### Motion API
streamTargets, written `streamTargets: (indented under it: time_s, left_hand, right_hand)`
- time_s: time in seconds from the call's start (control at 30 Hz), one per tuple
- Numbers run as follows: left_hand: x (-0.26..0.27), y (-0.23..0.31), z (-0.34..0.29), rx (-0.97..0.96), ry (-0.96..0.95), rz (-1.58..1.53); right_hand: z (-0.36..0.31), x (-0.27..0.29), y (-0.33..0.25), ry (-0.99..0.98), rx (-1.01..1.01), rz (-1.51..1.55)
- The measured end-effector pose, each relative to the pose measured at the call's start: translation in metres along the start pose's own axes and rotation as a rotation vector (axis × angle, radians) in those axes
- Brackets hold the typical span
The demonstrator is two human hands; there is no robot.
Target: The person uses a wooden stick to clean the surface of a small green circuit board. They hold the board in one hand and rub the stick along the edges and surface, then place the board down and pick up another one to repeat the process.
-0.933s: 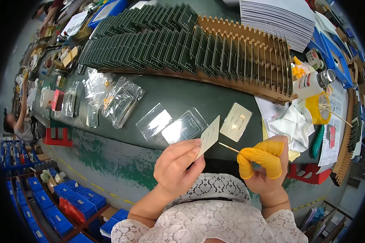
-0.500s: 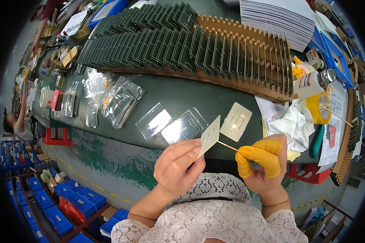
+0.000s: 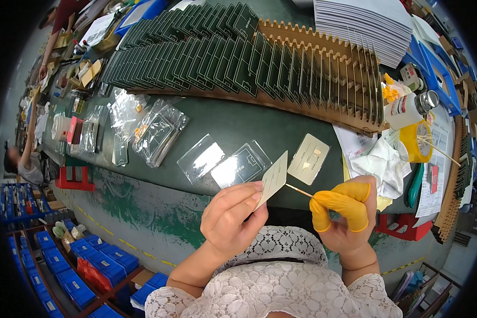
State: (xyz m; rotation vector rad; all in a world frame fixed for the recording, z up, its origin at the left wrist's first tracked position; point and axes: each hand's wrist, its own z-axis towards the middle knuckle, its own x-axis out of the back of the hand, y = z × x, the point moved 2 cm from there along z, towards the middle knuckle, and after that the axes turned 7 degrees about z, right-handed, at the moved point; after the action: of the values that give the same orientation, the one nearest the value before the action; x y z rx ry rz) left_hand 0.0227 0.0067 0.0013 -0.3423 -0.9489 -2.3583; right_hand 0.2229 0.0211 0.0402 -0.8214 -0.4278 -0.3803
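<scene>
My left hand (image 3: pixel 230 220) pinches a thin cream-coloured plate (image 3: pixel 274 177) by its lower edge and holds it tilted above the table's front edge. My right hand (image 3: pixel 344 217), with yellow finger cots on its fingers, is closed on a thin wooden stick (image 3: pixel 301 191). The stick's far end meets the right edge of the plate; whether it touches the surface I cannot tell. Just beyond my hands, another cream plate (image 3: pixel 308 159) with printed marks lies flat on the green table. Beside it, a dark green plate (image 3: pixel 244 167) lies in a clear sleeve, next to a clear plastic sleeve (image 3: pixel 200 158).
Rows of dark green plates (image 3: pixel 206 63) stand in a notched brown rack (image 3: pixel 323 40) across the back. At right are a white bottle (image 3: pixel 405 111), yellow tape (image 3: pixel 417 140), and a crumpled white cloth (image 3: pixel 380 165). Bagged plates (image 3: pixel 156 135) lie left; another person's arm (image 3: pixel 33 119) shows far left.
My right hand has shifted very slightly to the right with the stick. My left hand and the plate in it stay in place.
</scene>
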Motion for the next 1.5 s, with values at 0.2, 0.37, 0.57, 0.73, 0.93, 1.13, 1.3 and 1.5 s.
streamTargets:
  time_s: [0.2, 0.37, 0.57, 0.73, 0.93, 1.13, 1.3, 1.5]
  left_hand:
    - [0.0004, -0.0006, -0.0007, -0.003, -0.006, 0.011]
    - [0.0020, 0.0029, 0.0028, 0.014, -0.038, 0.024]
    - [0.0008, -0.0017, 0.0002, -0.017, -0.010, 0.006]
    - [0.0014, -0.0014, -0.0006, -0.033, -0.007, 0.040]
    - [0.0037, 0.0013, 0.0015, -0.074, -0.023, 0.144]
    - [0.0051, 0.0057, 0.0039, -0.070, -0.054, 0.184]
    - [0.0057, 0.0049, 0.0038, -0.073, -0.059, 0.187]
    - [0.0035, 0.0011, 0.0036, -0.127, -0.003, 0.176]
  right_hand:
    - [0.0004, -0.0003, 0.0005, -0.010, 0.000, 0.000]
    - [-0.0023, -0.0008, 0.0010, -0.027, 0.006, -0.002]
    - [-0.0006, -0.0001, 0.0000, -0.010, 0.011, -0.006]
    - [-0.0023, 0.0008, 0.0006, -0.042, 0.023, -0.018]
    - [-0.0011, 0.0011, 0.0019, -0.007, 0.010, -0.028]
    - [-0.0010, 0.0013, 0.0031, -0.005, 0.003, -0.044]
    - [-0.0006, 0.0003, 0.0032, -0.011, 0.000, -0.045]
    - [-0.0017, 0.0005, 0.0032, -0.021, 0.007, -0.030]
